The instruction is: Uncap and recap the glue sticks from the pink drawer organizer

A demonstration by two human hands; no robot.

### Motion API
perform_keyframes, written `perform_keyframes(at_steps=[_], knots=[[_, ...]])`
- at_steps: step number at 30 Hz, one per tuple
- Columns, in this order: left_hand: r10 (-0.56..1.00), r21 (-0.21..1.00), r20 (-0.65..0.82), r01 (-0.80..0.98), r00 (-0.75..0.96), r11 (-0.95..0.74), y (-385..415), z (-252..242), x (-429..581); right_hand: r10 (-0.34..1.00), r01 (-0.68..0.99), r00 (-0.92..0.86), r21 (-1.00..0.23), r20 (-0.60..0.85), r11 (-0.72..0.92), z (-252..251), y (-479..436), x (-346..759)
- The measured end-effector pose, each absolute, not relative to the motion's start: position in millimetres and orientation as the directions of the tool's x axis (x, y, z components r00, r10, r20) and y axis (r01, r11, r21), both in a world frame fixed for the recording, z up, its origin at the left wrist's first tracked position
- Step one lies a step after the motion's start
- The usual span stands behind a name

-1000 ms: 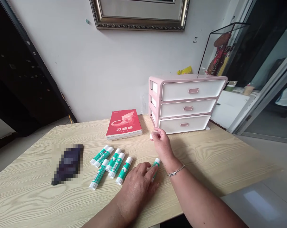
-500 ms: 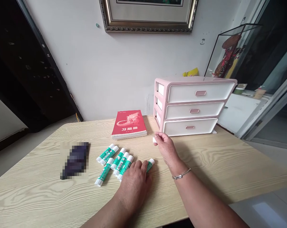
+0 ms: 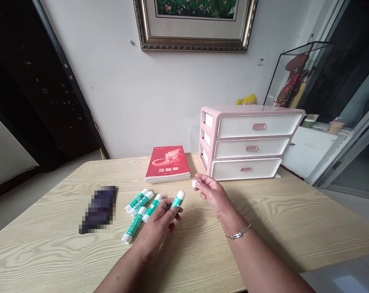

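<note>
My left hand (image 3: 159, 226) is closed around a green-and-white glue stick (image 3: 176, 202), tilted with its white end up and away from me. Between the thumb and fingers of my right hand (image 3: 214, 194) is a small white cap (image 3: 194, 184), held just above the table and apart from that stick. Several other glue sticks lie on the table to the left, among them a near one (image 3: 134, 225) and a pair side by side (image 3: 139, 202). My left hand partly hides the sticks beside and behind it.
A red book (image 3: 168, 162) lies flat at the back of the wooden table (image 3: 50, 252). Right of it stands a pink-and-white drawer unit (image 3: 251, 148) with its drawers closed. A blurred dark item (image 3: 99, 209) rests at the left.
My left hand has lifted a glue stick off the table, tilted it up and shifted slightly left. My right hand still pinches the white cap, now a little lower in view. The head view has tilted up.
</note>
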State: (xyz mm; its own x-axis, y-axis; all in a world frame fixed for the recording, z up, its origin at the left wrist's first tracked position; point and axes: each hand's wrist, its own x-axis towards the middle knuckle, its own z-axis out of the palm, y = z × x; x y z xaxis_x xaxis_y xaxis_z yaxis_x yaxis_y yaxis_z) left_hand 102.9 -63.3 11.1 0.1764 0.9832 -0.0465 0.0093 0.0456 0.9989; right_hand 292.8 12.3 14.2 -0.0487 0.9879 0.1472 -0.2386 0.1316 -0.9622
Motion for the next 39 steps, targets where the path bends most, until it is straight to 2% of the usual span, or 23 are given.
perform_keyframes(at_steps=[2,5,11,16,27,33,36,39], knots=[[0.979,0.989,-0.035,-0.131,0.200,0.063,-61.3,10.2,100.3,0.973,-0.212,-0.100,-0.960,0.210,0.185,12.5,11.3,291.8],[0.967,0.973,-0.016,-0.218,0.253,0.073,-60.0,7.7,99.5,0.948,-0.195,-0.185,-0.955,0.260,0.224,10.5,9.3,289.5],[0.949,0.985,-0.015,-0.160,0.315,0.069,-62.8,8.2,100.2,0.922,-0.199,-0.287,-0.958,0.258,0.206,9.1,4.8,285.5],[0.956,0.992,-0.010,-0.115,0.293,0.046,-63.1,10.3,100.2,0.898,-0.173,-0.331,-0.954,0.291,0.245,8.9,2.5,286.5],[0.947,0.997,-0.026,-0.057,0.321,0.047,-63.5,10.6,97.9,0.859,-0.014,-0.364,-0.925,0.359,0.381,13.6,-4.8,288.2],[0.931,0.999,0.012,-0.043,0.364,0.004,-61.5,6.6,96.2,0.839,0.023,-0.421,-0.921,0.344,0.389,16.1,-10.8,282.6],[0.926,0.997,0.032,-0.071,0.376,-0.005,-61.0,6.2,97.0,0.828,0.096,-0.429,-0.894,0.360,0.439,17.4,-14.9,277.5],[0.942,0.984,-0.035,-0.154,0.332,0.091,-61.2,6.5,98.9,0.814,0.113,-0.465,-0.889,0.348,0.444,15.6,-18.7,272.5]])
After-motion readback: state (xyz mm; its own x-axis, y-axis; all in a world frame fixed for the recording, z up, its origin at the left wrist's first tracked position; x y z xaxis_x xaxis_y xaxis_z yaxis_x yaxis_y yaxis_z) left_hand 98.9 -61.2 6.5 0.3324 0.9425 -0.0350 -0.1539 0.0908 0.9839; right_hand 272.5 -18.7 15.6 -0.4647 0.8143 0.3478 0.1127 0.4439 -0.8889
